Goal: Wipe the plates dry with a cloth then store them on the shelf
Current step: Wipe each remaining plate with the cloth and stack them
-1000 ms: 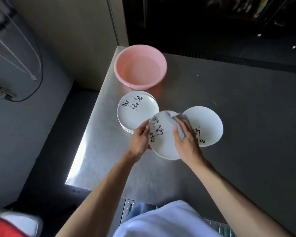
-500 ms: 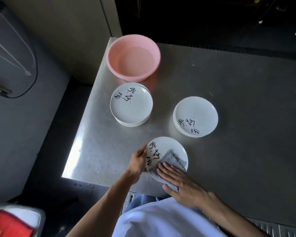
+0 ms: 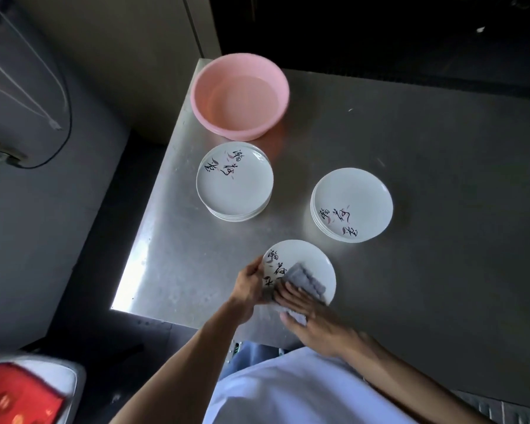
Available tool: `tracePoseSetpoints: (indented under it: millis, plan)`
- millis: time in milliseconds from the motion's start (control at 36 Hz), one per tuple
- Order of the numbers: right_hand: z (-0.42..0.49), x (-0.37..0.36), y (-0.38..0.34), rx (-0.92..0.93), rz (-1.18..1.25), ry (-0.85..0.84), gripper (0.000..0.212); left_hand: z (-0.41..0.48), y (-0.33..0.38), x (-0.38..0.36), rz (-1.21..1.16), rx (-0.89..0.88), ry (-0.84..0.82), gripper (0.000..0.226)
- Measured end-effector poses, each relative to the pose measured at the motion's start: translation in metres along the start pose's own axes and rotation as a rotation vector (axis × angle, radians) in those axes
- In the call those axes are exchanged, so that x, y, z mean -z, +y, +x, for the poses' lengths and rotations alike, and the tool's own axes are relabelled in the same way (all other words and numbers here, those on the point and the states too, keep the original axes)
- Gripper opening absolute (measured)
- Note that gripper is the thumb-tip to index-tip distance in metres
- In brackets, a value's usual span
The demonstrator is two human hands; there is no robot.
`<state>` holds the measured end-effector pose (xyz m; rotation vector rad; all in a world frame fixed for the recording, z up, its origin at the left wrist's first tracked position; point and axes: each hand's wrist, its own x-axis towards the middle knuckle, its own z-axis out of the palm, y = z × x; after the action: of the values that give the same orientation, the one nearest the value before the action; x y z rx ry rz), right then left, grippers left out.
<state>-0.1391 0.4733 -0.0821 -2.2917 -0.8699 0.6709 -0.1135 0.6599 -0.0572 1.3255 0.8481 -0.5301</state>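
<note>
Left hand grips plate rim (near table edge); flat right hand presses cloth.

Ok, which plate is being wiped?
The lone plate nearest the person: left hand grips its rim, right hand presses the cloth on it. The left stack and right stack lie untouched.

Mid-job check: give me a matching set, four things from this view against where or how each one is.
1. pink basin
2. grey cloth
3. left hand
4. right plate stack

A. grips the rim of the plate being wiped
B. far left corner of the metal table
C. pressed under the right hand
D. lettering toward its near edge

Pairs: 1-B, 2-C, 3-A, 4-D
</note>
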Motion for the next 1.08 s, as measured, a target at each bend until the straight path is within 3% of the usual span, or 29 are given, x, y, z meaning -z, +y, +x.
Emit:
tracePoseSetpoints:
  millis: [83, 167, 222, 278, 306, 361, 417, 472, 528, 611, 667, 750, 833, 889, 972, 1028, 1083]
  plan:
    - [-0.015, 0.003, 0.015, 0.038, -0.049, -0.003, 0.055, -0.001, 0.000, 0.001, 0.032, -0.004, 0.020, 0.039]
    - [0.005, 0.007, 0.019, -0.089, -0.042, 0.202, 0.059, -0.004, -0.001, -0.005, 0.083, -0.007, 0.021, 0.043]
    - [0.030, 0.015, 0.008, -0.391, 0.065, 0.316, 0.062, -0.007, -0.002, -0.011, 0.084, -0.021, 0.018, 0.041]
    - [0.055, 0.018, 0.002, -0.708, 0.220, 0.318, 0.060, -0.011, -0.003, -0.017, 0.053, -0.039, -0.009, 0.038]
    - [0.063, 0.020, -0.002, -0.763, 0.258, 0.338, 0.061, -0.013, -0.004, -0.020, 0.046, -0.050, -0.027, 0.037]
    - [0.070, 0.018, -0.012, -0.628, 0.367, 0.334, 0.057, -0.016, -0.003, -0.022, 0.055, -0.070, -0.061, 0.035]
    - [0.066, 0.011, -0.020, -0.345, 0.423, 0.176, 0.054, -0.018, -0.003, -0.020, 0.049, -0.072, -0.078, 0.030]
    - [0.057, 0.005, -0.010, -0.264, 0.390, 0.089, 0.059, -0.020, -0.003, -0.017, 0.048, -0.079, -0.081, 0.029]
    - [0.054, 0.003, 0.004, -0.356, 0.253, 0.190, 0.079, -0.022, -0.004, -0.013, 0.079, -0.099, -0.068, 0.033]
    - [0.052, 0.003, 0.006, -0.698, 0.114, 0.288, 0.098, -0.025, -0.003, -0.014, 0.097, -0.129, -0.073, 0.034]
    - [0.052, 0.000, 0.001, -0.701, 0.243, 0.286, 0.091, -0.025, -0.004, -0.016, 0.093, -0.141, -0.082, 0.033]
    - [0.049, 0.000, -0.012, -0.359, 0.477, 0.179, 0.062, -0.025, -0.006, -0.017, 0.110, -0.130, -0.077, 0.030]
    - [0.042, 0.005, -0.011, -0.201, 0.424, 0.069, 0.048, -0.025, -0.009, -0.015, 0.118, -0.140, -0.064, 0.029]
    - [0.042, 0.005, -0.003, -0.258, 0.243, 0.152, 0.066, -0.025, -0.010, -0.015, 0.067, -0.153, -0.026, 0.032]
    - [0.049, 0.007, 0.007, -0.637, 0.035, 0.265, 0.092, -0.022, -0.017, -0.017, -0.075, -0.130, 0.076, 0.025]
    - [0.055, 0.013, -0.001, -0.767, 0.161, 0.280, 0.080, -0.020, -0.021, -0.017, -0.143, -0.108, 0.126, 0.012]
    - [0.056, 0.017, -0.014, -0.684, 0.439, 0.317, 0.056, -0.020, -0.018, -0.017, -0.137, -0.093, 0.163, 0.011]
